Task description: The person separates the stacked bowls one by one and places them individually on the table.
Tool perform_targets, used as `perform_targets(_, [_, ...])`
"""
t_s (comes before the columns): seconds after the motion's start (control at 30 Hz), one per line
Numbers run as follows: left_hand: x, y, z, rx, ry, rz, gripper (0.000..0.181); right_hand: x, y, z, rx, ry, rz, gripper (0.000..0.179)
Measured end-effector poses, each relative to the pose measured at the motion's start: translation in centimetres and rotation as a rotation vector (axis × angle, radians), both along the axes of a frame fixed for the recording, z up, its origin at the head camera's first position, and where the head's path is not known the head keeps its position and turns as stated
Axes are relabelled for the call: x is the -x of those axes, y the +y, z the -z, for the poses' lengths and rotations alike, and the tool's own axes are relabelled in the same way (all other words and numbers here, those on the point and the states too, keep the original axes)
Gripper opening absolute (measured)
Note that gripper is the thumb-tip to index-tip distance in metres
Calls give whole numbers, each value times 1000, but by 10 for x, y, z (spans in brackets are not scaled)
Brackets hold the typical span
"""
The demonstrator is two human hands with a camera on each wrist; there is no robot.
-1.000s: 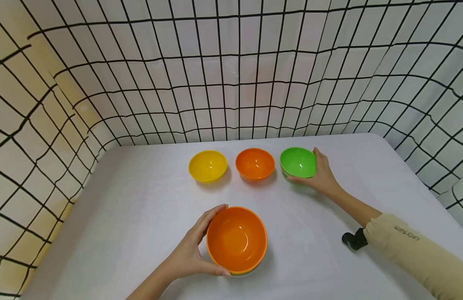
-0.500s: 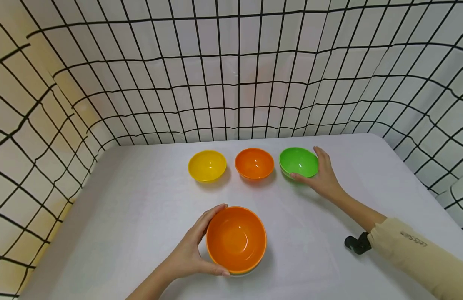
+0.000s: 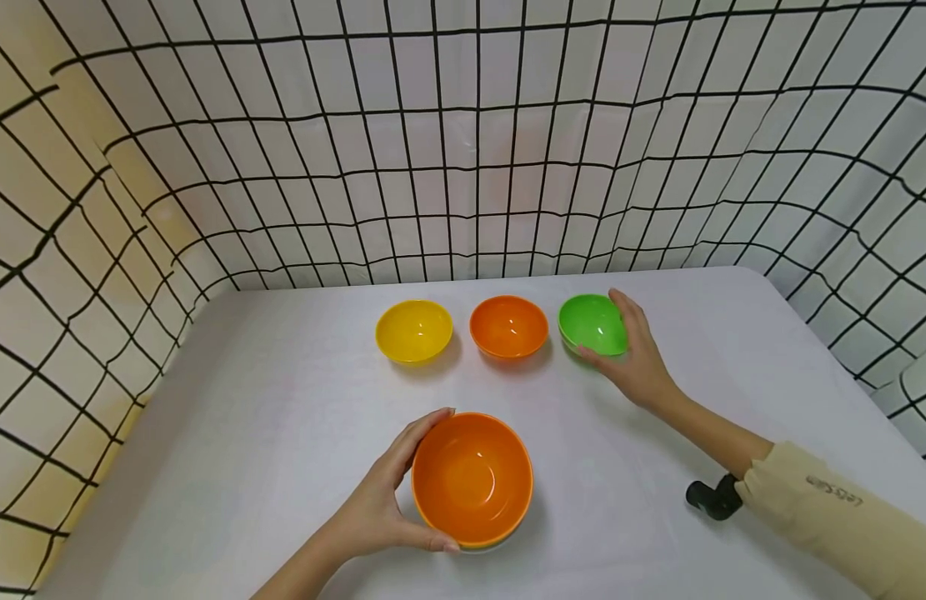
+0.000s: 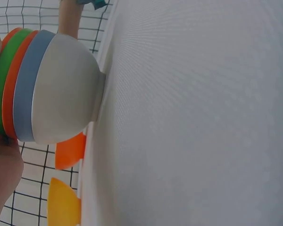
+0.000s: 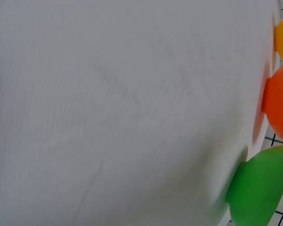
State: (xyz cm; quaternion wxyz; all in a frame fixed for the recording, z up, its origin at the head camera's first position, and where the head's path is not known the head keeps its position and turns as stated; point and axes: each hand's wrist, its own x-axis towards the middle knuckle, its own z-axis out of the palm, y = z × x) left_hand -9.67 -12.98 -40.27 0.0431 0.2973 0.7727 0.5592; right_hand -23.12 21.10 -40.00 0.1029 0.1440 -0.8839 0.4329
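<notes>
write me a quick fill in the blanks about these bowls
The stack is held by the ____ hand.
In the left wrist view, the stack's bottom bowl is ____.
Between the yellow bowl and the green bowl stands a bowl coloured ____.
Nearest the green bowl is the ____ hand.

Missing words: left; white; orange; right

Place: looks to me like a recording booth | white table (image 3: 245, 375) enclosed on three sides by pale walls (image 3: 457, 73) with a black grid (image 3: 478, 150) | I see a black gadget (image 3: 715, 497) at the person's right sleeve (image 3: 838, 525) | lab, home or office beyond: I can't tell
</notes>
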Motion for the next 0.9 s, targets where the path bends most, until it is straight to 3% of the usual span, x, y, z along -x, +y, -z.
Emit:
perform_targets(0.2, [0, 0, -1, 0, 5, 5, 114, -14, -15, -10, 63, 4, -97, 83])
perform_targets(0.47, [1, -1, -1, -3, 22, 5, 114, -39, -41, -40, 111, 7, -217, 75])
perform_targets(0.63, [1, 0, 0, -3, 17, 1, 114, -36, -42, -26, 105, 24, -254, 73])
perform_targets(0.9, [0, 0, 1, -5, 9, 3, 114, -52, -55, -22, 179, -5, -447, 71])
